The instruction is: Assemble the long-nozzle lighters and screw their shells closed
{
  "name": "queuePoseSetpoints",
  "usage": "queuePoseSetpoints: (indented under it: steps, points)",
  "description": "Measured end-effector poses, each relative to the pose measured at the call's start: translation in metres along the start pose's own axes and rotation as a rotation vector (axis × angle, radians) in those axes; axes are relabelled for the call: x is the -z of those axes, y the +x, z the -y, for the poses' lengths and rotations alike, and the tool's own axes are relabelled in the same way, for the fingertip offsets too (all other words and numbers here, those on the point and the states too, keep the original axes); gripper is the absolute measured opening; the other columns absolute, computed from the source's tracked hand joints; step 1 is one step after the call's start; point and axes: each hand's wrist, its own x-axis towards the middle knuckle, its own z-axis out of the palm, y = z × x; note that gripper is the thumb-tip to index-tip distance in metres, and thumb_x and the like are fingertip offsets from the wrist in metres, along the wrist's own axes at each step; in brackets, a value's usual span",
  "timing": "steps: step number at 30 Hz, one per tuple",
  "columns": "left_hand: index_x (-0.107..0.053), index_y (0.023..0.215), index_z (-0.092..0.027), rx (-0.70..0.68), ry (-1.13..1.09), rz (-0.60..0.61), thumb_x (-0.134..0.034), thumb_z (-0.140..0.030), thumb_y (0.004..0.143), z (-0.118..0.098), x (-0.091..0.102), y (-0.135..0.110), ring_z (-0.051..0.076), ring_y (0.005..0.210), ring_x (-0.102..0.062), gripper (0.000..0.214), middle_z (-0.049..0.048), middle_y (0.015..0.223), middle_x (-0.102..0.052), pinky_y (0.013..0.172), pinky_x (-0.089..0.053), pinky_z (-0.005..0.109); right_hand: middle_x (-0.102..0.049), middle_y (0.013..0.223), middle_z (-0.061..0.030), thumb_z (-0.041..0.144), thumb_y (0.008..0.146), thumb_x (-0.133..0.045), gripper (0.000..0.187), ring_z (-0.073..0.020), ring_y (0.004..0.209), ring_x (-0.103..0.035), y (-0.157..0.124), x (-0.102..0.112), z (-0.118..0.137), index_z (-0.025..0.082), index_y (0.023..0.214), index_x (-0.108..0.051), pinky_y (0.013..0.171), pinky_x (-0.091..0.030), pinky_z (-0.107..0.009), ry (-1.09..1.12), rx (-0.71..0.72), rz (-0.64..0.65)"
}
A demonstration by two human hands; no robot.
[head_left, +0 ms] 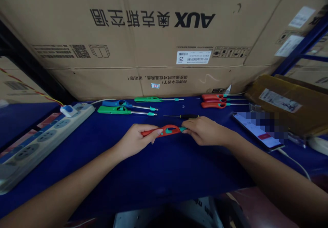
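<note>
A red gas lighter [169, 131] with a green trigger lies across the middle of the view, held level above the blue tabletop [159, 166]. My left hand [138, 139] is closed round its handle end, thumb on the near side. At the other end, my right hand [202, 130] pinches the green collar; those fingers hide whatever lies beyond it. Just behind my right hand sits a screwdriver [189, 116] with a black and yellow handle, its thin shaft pointing left. Some tiny metal bits [182, 106] lie behind the screwdriver.
Green lighters [114, 110] and a blue lighter [116, 103] lie at back left, red lighters [214, 104] at back right. A power strip [48, 136] runs along the left. On the right are a phone [256, 129] with a cable and a brown package [287, 101]. A large carton [153, 50] stands behind.
</note>
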Motion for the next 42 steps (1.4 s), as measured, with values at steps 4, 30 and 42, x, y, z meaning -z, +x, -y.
queuePoseSetpoints:
  steps: [4,30,42]
  points:
    - [-0.074,0.080,-0.015,0.028,0.032,0.009,-0.058,-0.049,0.094,0.003,-0.001,0.000,0.008,0.051,-0.041,0.041,-0.0037,0.058,-0.055,0.049,-0.033,0.019,-0.066,0.079,-0.0056,0.019,0.096,-0.050,0.014,-0.0172,0.068,-0.057,0.002,-0.009,-0.003,0.017,0.087,-0.060,0.064,-0.033,-0.029,0.032,-0.007,-0.009]
    - [-0.034,0.153,-0.021,-0.253,0.455,-0.007,-0.053,-0.040,0.100,-0.007,0.021,0.005,0.025,0.132,-0.057,0.059,0.0142,0.147,-0.055,0.112,-0.049,0.040,-0.072,0.108,-0.0124,0.037,0.101,-0.052,0.034,-0.0246,0.094,-0.070,0.045,-0.004,0.021,0.017,0.126,-0.062,0.081,-0.057,-0.039,0.085,0.065,-0.204]
    - [-0.062,0.129,-0.016,0.182,0.850,-0.386,-0.062,-0.020,0.091,0.052,0.119,0.006,0.038,0.132,-0.047,0.037,0.0175,0.136,-0.056,0.110,-0.041,0.059,-0.068,0.106,-0.0213,0.038,0.096,-0.041,0.036,-0.0405,0.089,-0.064,-0.014,0.016,-0.126,0.023,0.111,-0.071,0.062,-0.051,-0.052,-0.504,-0.392,-0.468]
